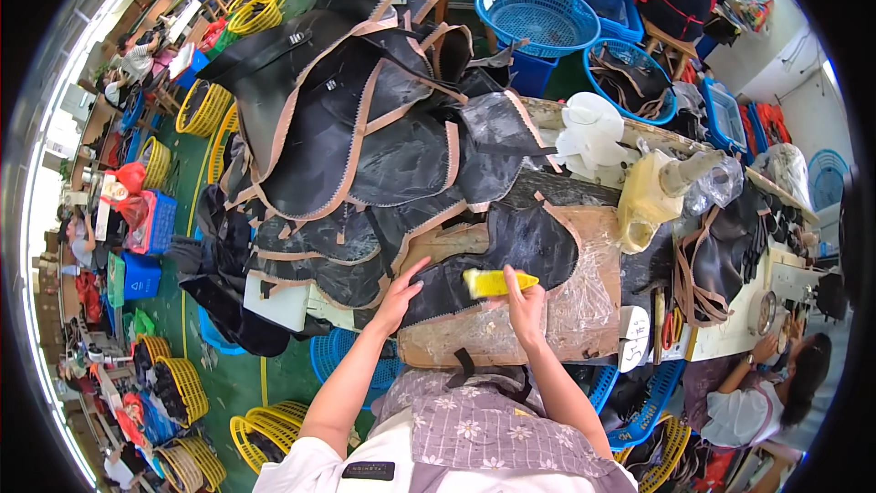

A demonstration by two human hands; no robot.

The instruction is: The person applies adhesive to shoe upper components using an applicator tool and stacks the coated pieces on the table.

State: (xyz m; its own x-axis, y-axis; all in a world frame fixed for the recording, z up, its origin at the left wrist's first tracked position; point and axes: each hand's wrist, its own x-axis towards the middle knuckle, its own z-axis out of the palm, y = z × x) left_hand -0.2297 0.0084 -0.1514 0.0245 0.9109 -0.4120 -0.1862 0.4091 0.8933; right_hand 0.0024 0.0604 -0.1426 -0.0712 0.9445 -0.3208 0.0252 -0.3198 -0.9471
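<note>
A black leather piece (pixel 534 242) with a zigzag-cut edge lies over a brown board (pixel 579 315) in front of me, whitish smears on its surface. In my right hand (pixel 526 309) is a yellow brush (pixel 497 283), its pale bristle end pointing left over the leather. My left hand (pixel 394 299) rests at the left end of the same piece, thumb and fingers apart. Beyond it rises a large heap of black leather pieces (pixel 392 160) with tan zigzag edges. To the right of the board stands a yellowish, glue-coated container (pixel 646 201) with a thick spout-like neck.
Blue baskets (pixel 538 14) stand past the table, and yellow baskets (pixel 205 110) line the green floor at left. White crumpled material (pixel 591 132) sits behind the container. Scissors with orange handles (pixel 672 329) lie at right. Another person (pixel 766 393) works at far right.
</note>
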